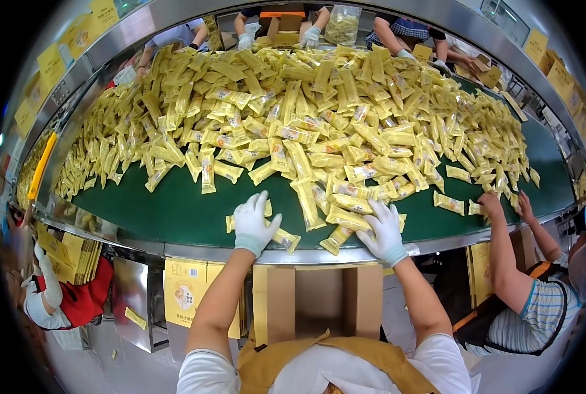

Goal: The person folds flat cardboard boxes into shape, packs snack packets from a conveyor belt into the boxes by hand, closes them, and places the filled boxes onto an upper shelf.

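My left hand, in a white glove, lies palm down with fingers apart over a few yellow snack packets near the belt's front edge. One packet sticks out to the right of its thumb. My right hand, gloved too, has its fingers spread and its thumb beside a packet at the front of the pile. Another packet lies at an angle between my hands. Beneath the belt edge, right in front of my body, stands an open cardboard box.
A large heap of yellow packets covers much of the green belt. A metal rail runs along its front edge. Co-workers' hands are at the far side, and a person's bare hands touch packets at right. Printed yellow cartons stand below.
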`<state>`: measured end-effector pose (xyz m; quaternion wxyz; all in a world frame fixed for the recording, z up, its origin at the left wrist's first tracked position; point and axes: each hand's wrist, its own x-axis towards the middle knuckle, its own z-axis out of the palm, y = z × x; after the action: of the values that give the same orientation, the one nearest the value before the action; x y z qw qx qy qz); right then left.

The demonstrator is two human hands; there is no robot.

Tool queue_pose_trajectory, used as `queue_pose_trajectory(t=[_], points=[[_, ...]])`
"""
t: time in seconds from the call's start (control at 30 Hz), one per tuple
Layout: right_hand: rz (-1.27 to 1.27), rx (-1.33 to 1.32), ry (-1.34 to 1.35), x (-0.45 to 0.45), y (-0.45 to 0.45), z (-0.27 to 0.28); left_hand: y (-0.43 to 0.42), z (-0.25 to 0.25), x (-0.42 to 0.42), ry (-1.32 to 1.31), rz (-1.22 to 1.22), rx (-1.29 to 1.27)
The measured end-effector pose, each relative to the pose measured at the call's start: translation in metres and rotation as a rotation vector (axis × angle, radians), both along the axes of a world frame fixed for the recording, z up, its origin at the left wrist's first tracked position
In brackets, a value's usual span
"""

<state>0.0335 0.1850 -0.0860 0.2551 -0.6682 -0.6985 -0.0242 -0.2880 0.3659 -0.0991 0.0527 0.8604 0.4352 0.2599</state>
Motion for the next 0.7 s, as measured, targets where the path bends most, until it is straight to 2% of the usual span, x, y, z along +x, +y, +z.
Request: queue_pose_trajectory(t=[0.03, 0.07, 0.2, 0.27, 0.37, 0.4, 0.43, 0.47, 0.57, 0.63, 0.7], points=[[-0.039, -0.019, -0.008, 0.0, -0.007, 0.0, 0.001, -0.006, -0.004, -0.041, 0.034, 0.027], [-0.08, -0.039, -0.015, -0.001, -0.014, 0.002, 0.003, -0.003, -0.009, -0.007, 0.023, -0.077], [-0.177, -0.106, -0.034, 0.008, -0.039, 0.001, 0.014, -0.001, -0.036, 0.159, -0.049, -0.051], [-0.204, -0.142, -0.056, 0.013, -0.049, -0.003, 0.031, -0.008, -0.064, 0.116, -0.145, -0.201], [-0.212, -0.163, -0.08, 0.005, -0.058, 0.0, 0.033, 0.01, -0.073, 0.051, -0.176, -0.358], [-0.17, -0.061, -0.143, -0.001, -0.056, 0.004, 0.033, 0.015, -0.074, 0.064, -0.155, -0.38], [-0.16, -0.092, -0.117, -0.003, -0.055, 0.002, 0.032, 0.021, -0.075, 0.076, -0.133, -0.402], [-0.149, -0.122, -0.09, -0.005, -0.052, -0.004, 0.026, 0.031, -0.071, 0.021, -0.163, -0.292], [-0.138, -0.331, -0.033, -0.012, -0.042, 0.009, 0.009, 0.068, -0.05, -0.069, -0.349, -0.459], [-0.088, -0.503, 0.011, -0.009, -0.035, 0.028, 0.005, 0.069, -0.039, 0.172, -0.582, -0.215], [-0.078, -0.442, 0.127, -0.002, -0.033, 0.05, 0.001, 0.06, -0.028, 0.386, -0.671, -0.234]])
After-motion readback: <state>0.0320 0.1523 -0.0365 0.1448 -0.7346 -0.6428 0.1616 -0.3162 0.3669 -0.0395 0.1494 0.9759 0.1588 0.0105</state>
